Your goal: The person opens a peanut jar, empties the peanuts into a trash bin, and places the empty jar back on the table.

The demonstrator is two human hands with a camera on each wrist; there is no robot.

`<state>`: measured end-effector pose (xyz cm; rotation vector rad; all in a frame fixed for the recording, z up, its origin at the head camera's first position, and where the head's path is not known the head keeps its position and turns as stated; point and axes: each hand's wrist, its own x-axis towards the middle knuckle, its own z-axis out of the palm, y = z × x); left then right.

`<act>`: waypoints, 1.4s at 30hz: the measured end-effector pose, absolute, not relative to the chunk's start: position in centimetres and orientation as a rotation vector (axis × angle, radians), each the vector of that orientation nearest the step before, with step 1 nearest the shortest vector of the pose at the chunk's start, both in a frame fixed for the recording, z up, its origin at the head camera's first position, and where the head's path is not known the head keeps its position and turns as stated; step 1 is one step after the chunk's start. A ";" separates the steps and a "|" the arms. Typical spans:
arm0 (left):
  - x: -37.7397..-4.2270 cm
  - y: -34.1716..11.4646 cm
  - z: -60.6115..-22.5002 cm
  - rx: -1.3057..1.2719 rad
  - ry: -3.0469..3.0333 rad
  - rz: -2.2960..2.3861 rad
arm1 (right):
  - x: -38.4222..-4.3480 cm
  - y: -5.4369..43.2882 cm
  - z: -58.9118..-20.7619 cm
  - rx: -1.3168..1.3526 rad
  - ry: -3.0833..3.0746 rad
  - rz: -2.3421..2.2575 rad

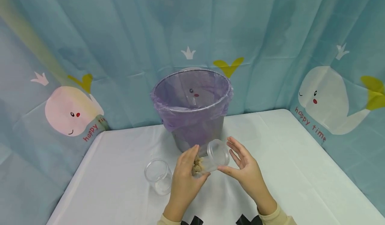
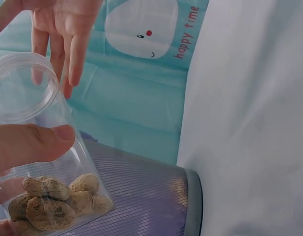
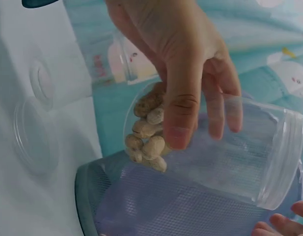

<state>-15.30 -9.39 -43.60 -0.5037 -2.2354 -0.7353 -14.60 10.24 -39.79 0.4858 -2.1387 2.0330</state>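
Note:
My left hand (image 1: 186, 175) grips a clear plastic jar (image 1: 212, 156) lying on its side in the air. Several unshelled peanuts (image 2: 58, 201) are gathered at the jar's bottom end, partly covered by the thumb in the right wrist view. Whether a clear lid covers the wide ribbed mouth I cannot tell. Close to that mouth, my right hand (image 1: 245, 166) has its fingers spread and extended, holding nothing. A second clear jar (image 1: 157, 176) stands on the table, left of my left hand. Beside it in the right wrist view lies a clear round disc (image 3: 36, 135), like a lid.
Behind my hands stands a mesh wastebasket (image 1: 198, 126) lined with a purple plastic bag (image 1: 192, 116). The table has a white cover (image 1: 300, 165). Past its back edge hangs a blue curtain (image 1: 135, 51) with whale prints.

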 end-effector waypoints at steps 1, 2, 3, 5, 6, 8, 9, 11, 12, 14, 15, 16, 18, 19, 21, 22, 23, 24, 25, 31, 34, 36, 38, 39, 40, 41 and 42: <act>-15.3 -9.4 -43.6 -0.500 -2.233 -0.735 | -14.6 10.3 -39.7 0.468 -2.133 2.039; -15.3 -9.4 -43.6 -0.499 -2.231 -0.735 | -14.6 10.3 -39.6 0.441 -2.139 2.043; -15.3 -9.4 -43.6 -0.502 -2.229 -0.737 | -14.6 10.3 -39.6 0.413 -2.151 2.046; -15.3 -9.4 -43.6 -0.518 -2.227 -0.738 | -14.5 10.3 -39.5 0.346 -2.199 2.044; -15.3 -9.3 -43.6 -0.526 -2.228 -0.737 | -14.5 10.2 -39.5 0.310 -2.233 2.036; -15.3 -9.2 -43.7 -0.539 -2.233 -0.732 | -14.6 10.1 -39.5 0.247 -2.302 2.006; -15.3 -9.2 -43.7 -0.544 -2.237 -0.729 | -14.6 10.0 -39.5 0.217 -2.331 1.992; -15.2 -9.1 -43.7 -0.550 -2.248 -0.725 | -14.5 9.8 -39.5 0.183 -2.371 1.958; -15.2 -9.0 -43.8 -0.551 -2.251 -0.725 | -14.5 9.8 -39.5 0.173 -2.385 1.946; -15.2 -8.9 -43.8 -0.553 -2.257 -0.728 | -14.5 9.7 -39.5 0.162 -2.394 1.931; -15.2 -8.9 -43.8 -0.554 -2.261 -0.730 | -14.5 9.6 -39.5 0.158 -2.398 1.922; -15.1 -8.8 -43.8 -0.555 -2.265 -0.731 | -14.5 9.6 -39.4 0.157 -2.402 1.909; -15.1 -8.7 -43.8 -0.557 -2.271 -0.728 | -14.5 9.6 -39.4 0.148 -2.409 1.888; -15.1 -8.7 -43.8 -0.558 -2.274 -0.726 | -14.5 9.6 -39.4 0.145 -2.410 1.875; -15.1 -8.7 -43.8 -0.562 -2.277 -0.718 | -14.4 9.6 -39.3 0.143 -2.409 1.854; -15.1 -8.7 -43.8 -0.563 -2.278 -0.714 | -14.4 9.6 -39.3 0.144 -2.407 1.845; -15.1 -8.7 -43.8 -0.564 -2.278 -0.712 | -14.4 9.6 -39.3 0.146 -2.403 1.839; -15.1 -8.7 -43.9 -0.565 -2.278 -0.712 | -14.4 9.6 -39.3 0.146 -2.400 1.834; -15.1 -8.7 -43.9 -0.566 -2.278 -0.711 | -14.4 9.6 -39.3 0.145 -2.398 1.828; -15.0 -8.7 -43.9 -0.567 -2.274 -0.700 | -14.5 9.7 -39.5 0.160 -2.380 1.832; -15.0 -8.7 -43.9 -0.567 -2.269 -0.696 | -14.4 9.8 -39.4 0.178 -2.370 1.835; -15.0 -8.7 -43.8 -0.565 -2.268 -0.702 | -14.4 9.9 -39.4 0.193 -2.369 1.830; -15.0 -8.7 -43.8 -0.566 -2.269 -0.714 | -14.4 10.0 -39.4 0.211 -2.364 1.823; -14.9 -8.7 -43.8 -0.567 -2.269 -0.722 | -14.4 10.0 -39.4 0.221 -2.364 1.817; -14.9 -8.7 -43.8 -0.567 -2.271 -0.729 | -14.4 10.1 -39.4 0.231 -2.365 1.811; -14.9 -8.7 -43.8 -0.566 -2.274 -0.734 | -14.4 10.1 -39.5 0.240 -2.368 1.803; -14.9 -8.7 -43.7 -0.567 -2.277 -0.741 | -14.5 10.2 -39.5 0.249 -2.371 1.793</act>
